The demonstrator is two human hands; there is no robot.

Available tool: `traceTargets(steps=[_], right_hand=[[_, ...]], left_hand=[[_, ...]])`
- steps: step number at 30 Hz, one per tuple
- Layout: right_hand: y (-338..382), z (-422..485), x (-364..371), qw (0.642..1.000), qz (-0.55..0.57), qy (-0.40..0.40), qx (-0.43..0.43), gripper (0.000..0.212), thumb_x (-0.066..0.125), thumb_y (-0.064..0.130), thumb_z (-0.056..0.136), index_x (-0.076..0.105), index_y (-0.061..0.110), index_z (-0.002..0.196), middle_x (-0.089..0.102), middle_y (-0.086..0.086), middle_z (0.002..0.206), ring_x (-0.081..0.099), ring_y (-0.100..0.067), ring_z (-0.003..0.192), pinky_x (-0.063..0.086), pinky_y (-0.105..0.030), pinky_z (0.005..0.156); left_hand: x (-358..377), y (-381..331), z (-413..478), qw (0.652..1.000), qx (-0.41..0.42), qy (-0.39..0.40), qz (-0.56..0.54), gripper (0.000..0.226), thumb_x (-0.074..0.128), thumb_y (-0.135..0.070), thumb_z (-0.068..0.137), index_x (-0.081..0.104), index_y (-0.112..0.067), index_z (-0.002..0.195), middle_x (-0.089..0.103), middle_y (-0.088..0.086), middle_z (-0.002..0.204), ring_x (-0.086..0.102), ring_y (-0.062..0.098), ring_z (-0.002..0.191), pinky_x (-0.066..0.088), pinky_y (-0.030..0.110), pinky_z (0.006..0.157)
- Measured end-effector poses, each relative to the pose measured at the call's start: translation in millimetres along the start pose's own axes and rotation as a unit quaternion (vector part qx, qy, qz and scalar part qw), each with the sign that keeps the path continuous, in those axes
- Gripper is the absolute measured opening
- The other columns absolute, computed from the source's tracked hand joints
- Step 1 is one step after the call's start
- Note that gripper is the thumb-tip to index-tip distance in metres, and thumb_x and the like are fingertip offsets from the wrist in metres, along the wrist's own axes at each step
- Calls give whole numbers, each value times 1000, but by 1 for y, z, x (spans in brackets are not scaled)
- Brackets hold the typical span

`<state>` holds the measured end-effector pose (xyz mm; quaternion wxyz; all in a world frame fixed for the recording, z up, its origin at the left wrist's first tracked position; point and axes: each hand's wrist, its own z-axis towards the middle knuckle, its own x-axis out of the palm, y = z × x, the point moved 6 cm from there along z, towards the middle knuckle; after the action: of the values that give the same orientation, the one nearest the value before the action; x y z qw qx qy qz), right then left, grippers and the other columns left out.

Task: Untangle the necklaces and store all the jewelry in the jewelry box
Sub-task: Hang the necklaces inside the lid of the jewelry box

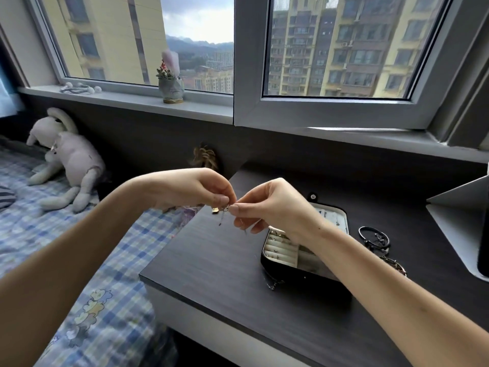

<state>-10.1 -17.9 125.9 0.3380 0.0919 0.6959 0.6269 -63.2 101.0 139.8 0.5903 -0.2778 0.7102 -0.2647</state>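
Both hands are raised above the left edge of the dark wood-grain tabletop [206, 263]. The left hand [195, 189] and right hand [270, 205] almost touch at the fingertips, each pinching the tangled thin metal necklaces [224, 209], from which a small gold pendant [215, 210] hangs. The open black jewelry box with a cream lining [288, 274] sits below the right wrist, near the front edge. Dark ring-shaped bracelets [374, 237] lie just right of it. Bare surface stretches left of the box to the edge, where the blue checked bed [79, 260] begins.
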Motion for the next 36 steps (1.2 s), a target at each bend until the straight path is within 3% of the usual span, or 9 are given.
traceTargets(steps=[6, 9, 11, 15, 19, 24, 26, 30, 36], right_hand=[[10, 2, -6, 998, -63, -2, 27, 8, 76, 13, 78, 75, 5, 79, 73, -6, 71, 68, -13, 64, 57, -26, 61], [16, 2, -8, 997, -64, -15, 27, 4, 75, 8, 75, 75, 4, 78, 71, -8, 70, 62, -10, 59, 53, -22, 54], [21, 2, -11, 998, -44, -27, 20, 1, 73, 5, 75, 74, 5, 75, 69, -8, 67, 58, -8, 56, 50, -20, 52], [24, 3, -20, 998, 4, -58, 16, 6, 72, 6, 76, 73, 8, 71, 65, -6, 62, 56, -6, 52, 48, -18, 52], [22, 2, -27, 997, 25, -77, 16, 4, 76, 9, 76, 74, 9, 72, 66, -7, 63, 58, -7, 52, 49, -18, 51], [23, 0, -36, 996, 44, -83, 10, 8, 79, 11, 72, 74, 6, 77, 64, -3, 60, 55, -8, 55, 47, -20, 54], [24, 0, -40, 996, 37, -86, 5, 11, 80, 12, 72, 75, 5, 78, 65, -8, 66, 55, -10, 58, 48, -21, 56], [31, -2, -46, 995, -5, -98, -16, 10, 80, 12, 73, 75, 4, 77, 66, -18, 75, 54, -13, 61, 47, -18, 52], [35, 0, -55, 991, -76, -111, -25, 15, 82, 21, 69, 74, 9, 72, 70, -13, 74, 57, -13, 63, 52, -23, 59]], left_hand=[[-4, -2, 0, 999, -20, -27, 10, 13, 59, -14, 91, 70, -20, 87, 67, -12, 74, 59, -2, 72, 43, 18, 72], [-9, -5, 1, 999, -3, -51, -4, 14, 57, -11, 92, 70, -16, 90, 67, -15, 69, 60, -4, 67, 43, 16, 68], [-8, -6, 0, 997, 10, -55, -48, 14, 56, -9, 93, 69, -12, 98, 68, -11, 75, 61, -3, 70, 45, 14, 66], [2, 0, 1, 982, 42, -32, -183, 32, 66, 5, 79, 64, -6, 110, 72, 7, 101, 67, 16, 96, 50, 23, 82], [8, -5, 6, 971, 68, -101, -204, 32, 74, -7, 73, 67, -4, 104, 73, 10, 95, 68, 18, 88, 51, 23, 74], [6, -14, 12, 961, 96, -169, -195, 15, 75, -6, 74, 72, -8, 89, 74, 4, 82, 69, 12, 79, 53, 19, 74], [4, -18, 11, 961, 103, -177, -185, 10, 74, -6, 75, 72, -8, 85, 73, 2, 75, 68, 9, 73, 50, 13, 65], [-1, -28, 9, 964, 110, -188, -150, 10, 72, -5, 78, 71, -2, 88, 71, -2, 69, 65, 3, 64, 44, 7, 56], [-12, -38, 9, 972, 105, -189, -92, 6, 72, -10, 80, 71, -8, 85, 70, -4, 72, 64, -1, 65, 45, 8, 60]])
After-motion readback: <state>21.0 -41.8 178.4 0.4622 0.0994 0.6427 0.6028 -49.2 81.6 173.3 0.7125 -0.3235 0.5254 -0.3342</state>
